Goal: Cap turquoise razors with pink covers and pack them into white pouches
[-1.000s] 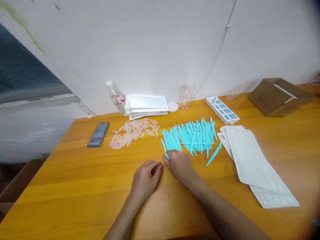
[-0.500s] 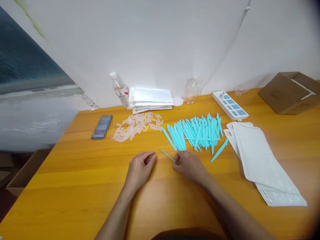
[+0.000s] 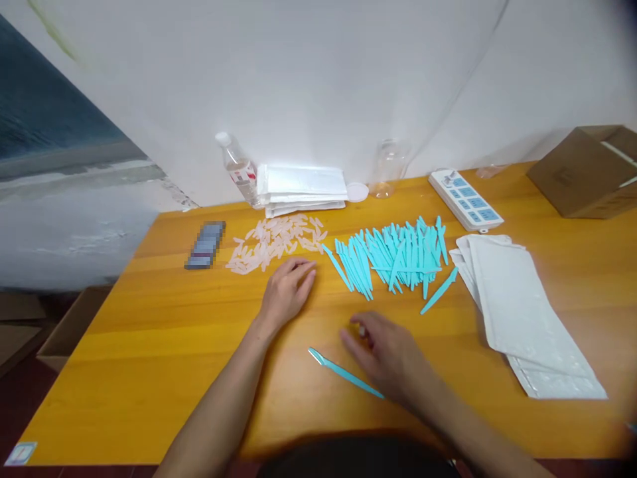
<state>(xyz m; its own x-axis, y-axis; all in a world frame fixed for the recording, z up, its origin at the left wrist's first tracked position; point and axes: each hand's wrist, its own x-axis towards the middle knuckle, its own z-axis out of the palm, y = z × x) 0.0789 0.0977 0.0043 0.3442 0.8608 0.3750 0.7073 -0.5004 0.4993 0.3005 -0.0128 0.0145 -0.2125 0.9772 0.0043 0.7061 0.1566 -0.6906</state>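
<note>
Turquoise razor [image 3: 351, 379] lies just beside the loosely parted, free right fingers [image 3: 359, 352], on their near side

A turquoise razor [image 3: 348, 376] lies aslant, pale pink pieces [image 3: 281, 232] scattered beyond.

Bare arms [image 3: 219, 392], dark cloth [image 3: 358, 459]
Forearms [image 3: 458, 417] narrow toward the wrists [image 3: 265, 325]; left hand [image 3: 286, 291] and right hand [image 3: 393, 352] are bare; the cloth (blurred, its garment unclear) is near-black with a curved top edge.
</note>
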